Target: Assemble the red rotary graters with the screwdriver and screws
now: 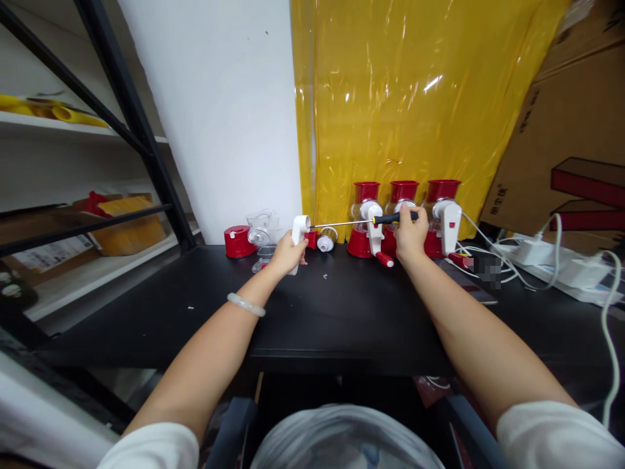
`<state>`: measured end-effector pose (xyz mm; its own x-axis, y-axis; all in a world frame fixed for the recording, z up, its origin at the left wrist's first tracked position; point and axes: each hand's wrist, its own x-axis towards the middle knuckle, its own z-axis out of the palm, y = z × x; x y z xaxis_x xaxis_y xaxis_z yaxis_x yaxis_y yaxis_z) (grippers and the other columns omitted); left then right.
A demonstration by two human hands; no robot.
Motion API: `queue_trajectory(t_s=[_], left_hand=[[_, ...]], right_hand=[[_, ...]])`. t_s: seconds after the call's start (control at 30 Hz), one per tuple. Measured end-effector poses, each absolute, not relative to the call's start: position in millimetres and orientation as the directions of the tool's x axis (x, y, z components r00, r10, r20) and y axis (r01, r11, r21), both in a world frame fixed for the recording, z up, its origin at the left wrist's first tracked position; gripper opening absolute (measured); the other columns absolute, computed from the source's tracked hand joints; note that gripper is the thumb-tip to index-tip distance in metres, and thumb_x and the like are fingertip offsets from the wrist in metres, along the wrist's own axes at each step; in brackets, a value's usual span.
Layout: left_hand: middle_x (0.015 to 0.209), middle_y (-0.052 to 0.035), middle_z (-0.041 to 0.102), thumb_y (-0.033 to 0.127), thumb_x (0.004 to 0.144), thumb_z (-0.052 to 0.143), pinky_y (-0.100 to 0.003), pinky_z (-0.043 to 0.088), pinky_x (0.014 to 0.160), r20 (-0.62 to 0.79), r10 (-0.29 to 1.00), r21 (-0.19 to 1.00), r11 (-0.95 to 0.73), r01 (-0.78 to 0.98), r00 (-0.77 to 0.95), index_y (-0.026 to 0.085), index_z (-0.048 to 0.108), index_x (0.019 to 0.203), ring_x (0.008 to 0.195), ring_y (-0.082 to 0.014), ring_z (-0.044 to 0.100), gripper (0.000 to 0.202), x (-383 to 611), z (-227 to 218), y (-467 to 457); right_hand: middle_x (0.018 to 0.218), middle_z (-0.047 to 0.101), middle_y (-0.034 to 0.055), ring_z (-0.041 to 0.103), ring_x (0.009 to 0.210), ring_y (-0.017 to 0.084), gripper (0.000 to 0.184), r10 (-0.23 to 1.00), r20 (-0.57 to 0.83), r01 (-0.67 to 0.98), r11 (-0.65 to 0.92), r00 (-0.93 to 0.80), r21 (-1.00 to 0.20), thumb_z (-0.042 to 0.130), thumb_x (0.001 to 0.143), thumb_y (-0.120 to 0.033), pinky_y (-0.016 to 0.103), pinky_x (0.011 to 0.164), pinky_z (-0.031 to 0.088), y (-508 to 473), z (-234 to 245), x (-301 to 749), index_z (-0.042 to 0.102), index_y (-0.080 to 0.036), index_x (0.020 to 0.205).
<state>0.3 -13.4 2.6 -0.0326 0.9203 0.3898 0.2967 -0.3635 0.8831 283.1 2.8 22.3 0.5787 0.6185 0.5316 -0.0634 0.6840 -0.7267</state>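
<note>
While flanked at far left by a black-framed shelving rack (pixel 129 111), works bare-handed over a black table (pixel 322 319), just behind a red base (pixel 238 243) and clear plastic parts (pixel 262 225) beside it. Holds a white crank arm (pixel 299 229) upright in the left hand (pixel 289 253), thumb and fingers closed on its lower part, round socket turned right. Points a screwdriver (pixel 385 220) nearly level at that socket, passing above a grater drum (pixel 327 240) on the tabletop; cannot tell whether inserted. Grips the dark, yellow-collared handle firmly in the right hand (pixel 413 234), before the middle of three red-and-white rotary graters (pixel 403 190). Ends at right with a white power strip (pixel 569 270) and a cardboard box (pixel 527 137).
</note>
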Motion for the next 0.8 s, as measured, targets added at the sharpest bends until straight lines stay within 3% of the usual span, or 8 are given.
queue_trajectory(t_s=[0.17,0.4,0.57,0.67,0.8], left_hand=[[0.048,0.0086,0.051,0.020,0.081,0.066,-0.023,0.049,0.042,0.405,0.914,0.874,-0.375,0.309,-0.036,0.019,0.049,0.086,0.036,-0.0119,0.052,0.017,0.3,3.5,-15.5],[0.048,0.0085,0.052,0.021,0.081,0.066,-0.023,0.049,0.042,0.408,0.912,0.874,-0.379,0.305,-0.035,0.019,0.051,0.088,0.037,-0.0121,0.053,0.017,1.2,3.8,-16.6],[0.049,0.0080,0.051,0.021,0.082,0.064,-0.024,0.050,0.043,0.406,0.913,0.877,-0.377,0.298,-0.038,0.019,0.048,0.084,0.037,-0.0120,0.052,0.016,1.2,3.7,-15.5],[0.048,0.0080,0.051,0.020,0.082,0.064,-0.025,0.050,0.043,0.413,0.909,0.875,-0.380,0.301,-0.052,0.019,0.048,0.083,0.038,-0.0123,0.052,0.016,0.9,4.4,-16.2],[0.049,0.0076,0.051,0.019,0.082,0.063,-0.025,0.050,0.044,0.426,0.904,0.864,-0.390,0.320,-0.049,0.019,0.048,0.084,0.039,-0.0125,0.053,0.015,0.7,4.7,-17.2]], right_hand=[[0.065,0.050,-0.0067,0.051,0.057,0.010,0.032,0.539,0.573,0.095,0.672,0.618,-0.735,0.062,0.081,-0.050,0.022,0.054,0.044,4.3,22.1,287.9,0.046,-0.023,0.074],[0.061,0.046,-0.0060,0.048,0.061,0.011,0.023,0.435,0.604,0.268,0.616,0.668,-0.741,0.058,0.083,-0.037,0.023,0.062,0.043,11.0,18.3,293.1,0.052,-0.021,0.068],[0.066,0.048,-0.0046,0.048,0.057,0.010,0.026,0.528,0.565,0.087,0.678,0.634,-0.730,0.048,0.087,-0.043,0.021,0.050,0.042,6.0,19.3,287.5,0.051,-0.022,0.072],[0.071,0.053,-0.0033,0.051,0.056,0.009,0.022,0.602,0.528,-0.056,0.689,0.599,-0.723,0.044,0.087,-0.037,0.020,0.047,0.043,0.4,22.0,282.6,0.053,-0.021,0.075],[0.073,0.054,-0.0042,0.051,0.053,0.008,0.013,0.617,0.501,-0.108,0.688,0.607,-0.717,0.048,0.084,-0.032,0.019,0.044,0.043,-1.2,23.3,280.3,0.053,-0.021,0.079]])
